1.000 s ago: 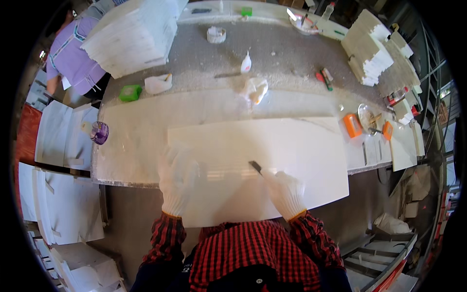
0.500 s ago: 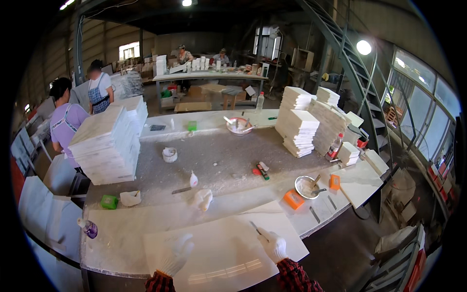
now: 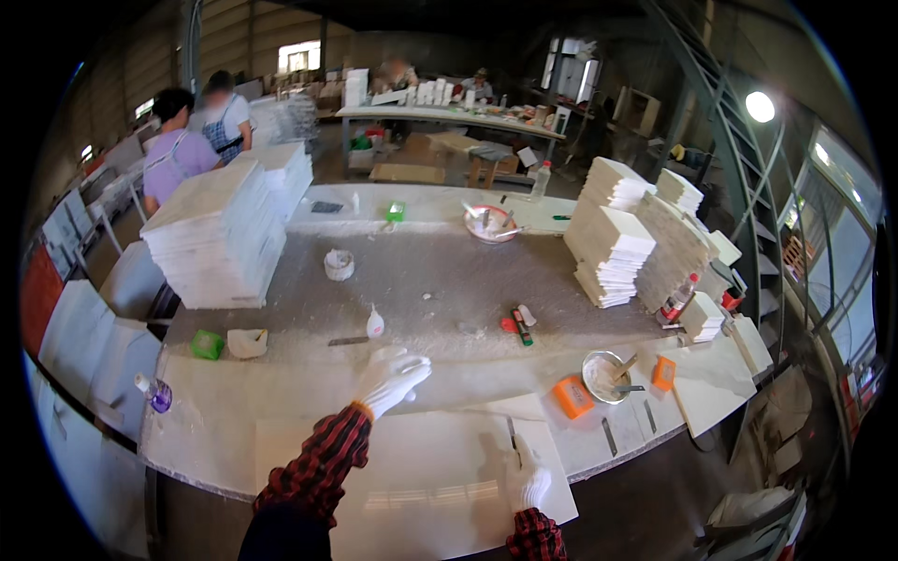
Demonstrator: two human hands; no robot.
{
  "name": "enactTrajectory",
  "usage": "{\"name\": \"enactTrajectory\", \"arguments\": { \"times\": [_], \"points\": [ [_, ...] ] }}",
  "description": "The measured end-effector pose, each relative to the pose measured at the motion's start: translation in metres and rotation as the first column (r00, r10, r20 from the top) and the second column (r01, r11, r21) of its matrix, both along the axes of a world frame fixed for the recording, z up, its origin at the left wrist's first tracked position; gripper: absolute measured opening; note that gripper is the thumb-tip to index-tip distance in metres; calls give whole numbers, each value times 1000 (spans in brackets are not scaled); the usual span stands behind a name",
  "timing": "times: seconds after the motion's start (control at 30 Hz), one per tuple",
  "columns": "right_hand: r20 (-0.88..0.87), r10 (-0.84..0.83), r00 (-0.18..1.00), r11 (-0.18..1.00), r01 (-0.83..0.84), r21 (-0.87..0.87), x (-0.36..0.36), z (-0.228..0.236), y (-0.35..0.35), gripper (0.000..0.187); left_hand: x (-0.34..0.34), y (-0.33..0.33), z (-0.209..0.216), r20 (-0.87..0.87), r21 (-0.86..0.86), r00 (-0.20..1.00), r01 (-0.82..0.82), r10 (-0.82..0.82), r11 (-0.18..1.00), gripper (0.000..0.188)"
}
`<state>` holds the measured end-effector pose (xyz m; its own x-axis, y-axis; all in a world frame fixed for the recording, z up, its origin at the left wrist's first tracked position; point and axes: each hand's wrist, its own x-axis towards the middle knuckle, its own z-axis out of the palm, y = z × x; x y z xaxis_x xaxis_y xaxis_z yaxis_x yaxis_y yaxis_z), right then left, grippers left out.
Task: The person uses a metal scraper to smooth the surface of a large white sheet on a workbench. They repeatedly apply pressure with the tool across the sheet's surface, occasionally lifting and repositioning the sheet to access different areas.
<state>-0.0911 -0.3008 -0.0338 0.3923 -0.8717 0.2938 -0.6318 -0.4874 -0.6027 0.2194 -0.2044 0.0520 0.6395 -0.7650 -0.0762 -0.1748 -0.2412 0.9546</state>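
Dark blade: from my seat far off, I see the dark blade [image 3: 512,432] over the right part of the big white slab [image 3: 412,477], near its far edge. I cannot tell if it touches the slab.
Blade's way: it points away from the person — its long axis runs almost straight out, with the tip leaning a tiny bit left.
Right hand: the gloved right hand [image 3: 528,475] has its fingers closed around the near end of the blade.
Left hand: the gloved left hand [image 3: 391,380] is past the slab's far edge. Its fingers are bunched close and point right. I cannot tell if they hold something.
White slab: it lies flat on the table [image 3: 449,271], and its long side goes left to right, the right end a bit farther out. Its near side runs out of my view.
Past the left hand: a white squeeze bottle [image 3: 375,323] has its thin tip up, and a flat dark strip [image 3: 348,341] lies just left of it.
Right of the slab: an orange box [image 3: 572,398] sits just beside a metal bowl [image 3: 592,385] with sticks in it — a smaller orange box [image 3: 663,373] is on the bowl's other side.
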Motion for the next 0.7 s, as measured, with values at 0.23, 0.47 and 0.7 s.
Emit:
{"name": "enactTrajectory", "arguments": {
  "times": [0.23, 0.47, 0.7],
  "points": [
    [51, 15, 999, 999, -17, 44, 6, 0, 1, 35, 95, -16, -101, 119, -110, 885, -439, 450, 892, 39],
    [81, 19, 997, 997, -25, 71, 6, -5, -4, 36, 139, -35, -107, 661, 91, 648, -569, 378, 817, 59],
    [40, 4, 999, 1000, -4, -22, 2, -10, -9, 33, 153, -48, -110, 689, 119, 681, -444, 248, 888, 36]
  ]
}}
